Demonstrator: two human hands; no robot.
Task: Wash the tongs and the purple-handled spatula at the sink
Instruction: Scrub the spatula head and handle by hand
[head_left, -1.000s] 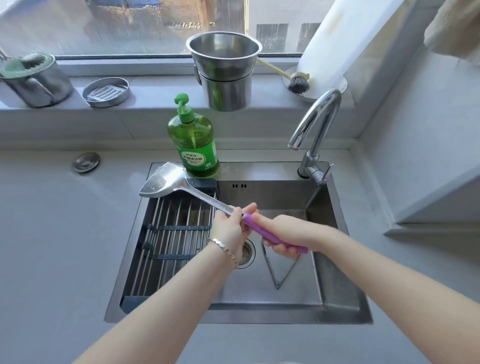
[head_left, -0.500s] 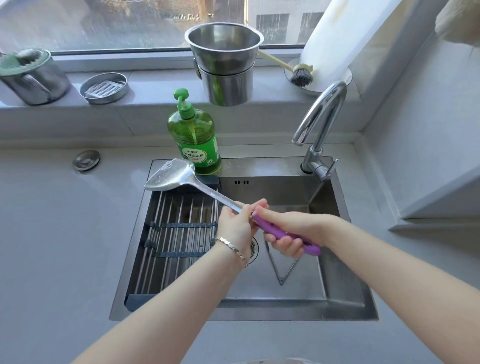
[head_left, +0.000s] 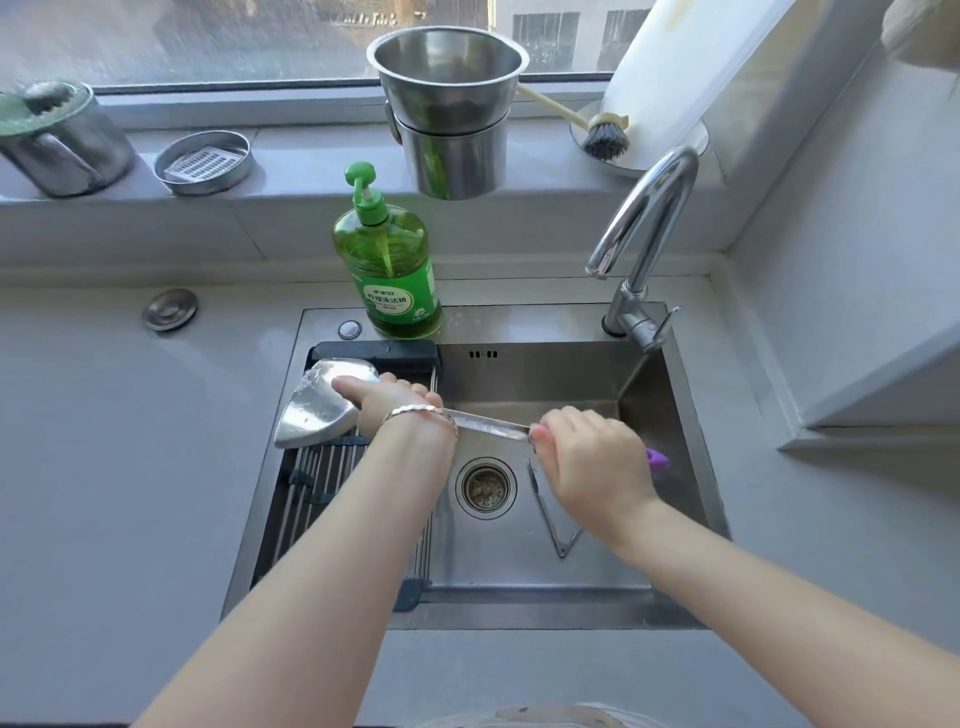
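The spatula has a steel blade (head_left: 311, 415) and a purple handle, whose end (head_left: 657, 458) pokes out past my right hand (head_left: 592, 457), which grips that handle over the sink (head_left: 519, 618). My left hand (head_left: 395, 405) holds the blade where it meets the shaft, thumb laid across the metal. The blade hangs low over the back of the roll-up rack (head_left: 306, 483). The steel tongs (head_left: 550, 525) lie on the sink floor right of the drain (head_left: 485, 487), partly hidden by my right hand. No water runs from the faucet (head_left: 644, 228).
A green soap bottle (head_left: 389, 270) stands on the sink's back rim. On the windowsill are stacked steel pots (head_left: 449, 114), a dish brush (head_left: 602, 135), a steel soap dish (head_left: 202, 162) and a steel mug at far left. A drain plug (head_left: 170, 309) lies on the left counter.
My left hand slid from the shaft near the handle up to the blade. The spatula dropped lower and flatter over the rack.
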